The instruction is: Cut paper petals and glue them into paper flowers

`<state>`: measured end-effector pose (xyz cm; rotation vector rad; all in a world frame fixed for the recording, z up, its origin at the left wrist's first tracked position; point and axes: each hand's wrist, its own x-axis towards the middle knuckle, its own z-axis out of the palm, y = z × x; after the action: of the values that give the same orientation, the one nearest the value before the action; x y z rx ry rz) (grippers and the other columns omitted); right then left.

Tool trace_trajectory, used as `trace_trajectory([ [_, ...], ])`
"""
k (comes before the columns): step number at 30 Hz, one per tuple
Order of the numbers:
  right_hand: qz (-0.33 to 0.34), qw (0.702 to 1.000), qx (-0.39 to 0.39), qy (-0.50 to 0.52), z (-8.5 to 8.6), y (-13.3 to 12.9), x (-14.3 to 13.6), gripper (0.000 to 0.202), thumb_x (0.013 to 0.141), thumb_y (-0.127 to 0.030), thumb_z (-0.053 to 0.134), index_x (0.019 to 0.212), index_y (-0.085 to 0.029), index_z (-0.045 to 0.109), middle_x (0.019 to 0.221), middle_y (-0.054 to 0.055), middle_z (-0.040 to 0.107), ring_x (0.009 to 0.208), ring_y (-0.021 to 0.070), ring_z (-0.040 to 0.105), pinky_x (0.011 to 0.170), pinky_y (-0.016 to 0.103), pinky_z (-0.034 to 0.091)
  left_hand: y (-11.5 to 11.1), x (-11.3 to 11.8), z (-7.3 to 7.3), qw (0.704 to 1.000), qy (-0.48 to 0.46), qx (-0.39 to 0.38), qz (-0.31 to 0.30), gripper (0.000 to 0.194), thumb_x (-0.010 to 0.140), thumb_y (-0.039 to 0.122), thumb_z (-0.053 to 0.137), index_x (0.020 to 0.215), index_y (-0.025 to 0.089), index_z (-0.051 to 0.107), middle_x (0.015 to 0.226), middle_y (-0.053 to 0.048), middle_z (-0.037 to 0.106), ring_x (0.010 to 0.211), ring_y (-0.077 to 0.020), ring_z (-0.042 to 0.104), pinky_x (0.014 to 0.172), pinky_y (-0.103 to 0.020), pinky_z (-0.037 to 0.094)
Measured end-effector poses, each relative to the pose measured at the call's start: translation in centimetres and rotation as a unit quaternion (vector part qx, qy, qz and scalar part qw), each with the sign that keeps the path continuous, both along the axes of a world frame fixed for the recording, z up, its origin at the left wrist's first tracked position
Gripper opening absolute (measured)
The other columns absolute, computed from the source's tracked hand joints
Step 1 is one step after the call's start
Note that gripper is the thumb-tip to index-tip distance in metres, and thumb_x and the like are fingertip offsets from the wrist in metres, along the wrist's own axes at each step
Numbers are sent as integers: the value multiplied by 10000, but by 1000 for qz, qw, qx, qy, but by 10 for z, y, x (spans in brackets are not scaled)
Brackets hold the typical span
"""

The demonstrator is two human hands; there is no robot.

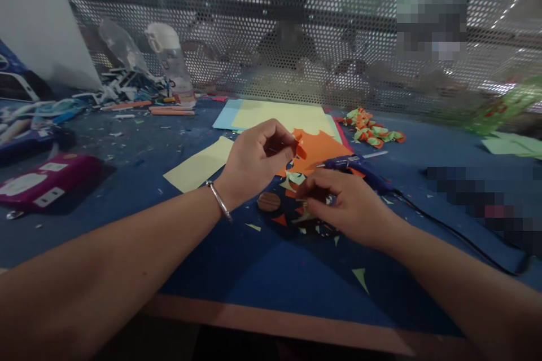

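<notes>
My left hand (262, 158), with a silver bracelet at its wrist, pinches a small curled piece of orange paper (301, 148). Close by on its right, my right hand (339, 200) has thumb and forefinger brought together over paper scraps; what they hold, if anything, I cannot make out. Behind the hands lies a cut sheet of orange paper (324, 149). A blue glue gun (372, 174) with a black cord rests just beyond my right hand. A round brown striped disc (269, 201) sits on the blue table below my left hand.
Yellow and blue sheets (277, 113) lie at the back, near a pile of orange and green paper pieces (370, 127). A pale yellow strip (201, 164), a magenta box (48, 183) and a clear bottle (171, 62) are leftward. A perforated metal screen (237, 28) stands behind.
</notes>
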<state>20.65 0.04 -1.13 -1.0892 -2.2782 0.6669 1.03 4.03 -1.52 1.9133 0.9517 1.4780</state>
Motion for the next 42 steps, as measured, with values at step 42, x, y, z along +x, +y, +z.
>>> trace_trajectory([
  [42, -73, 941, -242, 224, 20, 7, 21, 153, 754, -307, 776, 725, -174, 706, 686, 1, 687, 603, 105, 610, 609, 247, 502, -15, 8, 4, 987, 141, 2, -76, 86, 792, 104, 648, 806, 181, 683, 818, -19, 713, 735, -135, 666, 700, -273, 565],
])
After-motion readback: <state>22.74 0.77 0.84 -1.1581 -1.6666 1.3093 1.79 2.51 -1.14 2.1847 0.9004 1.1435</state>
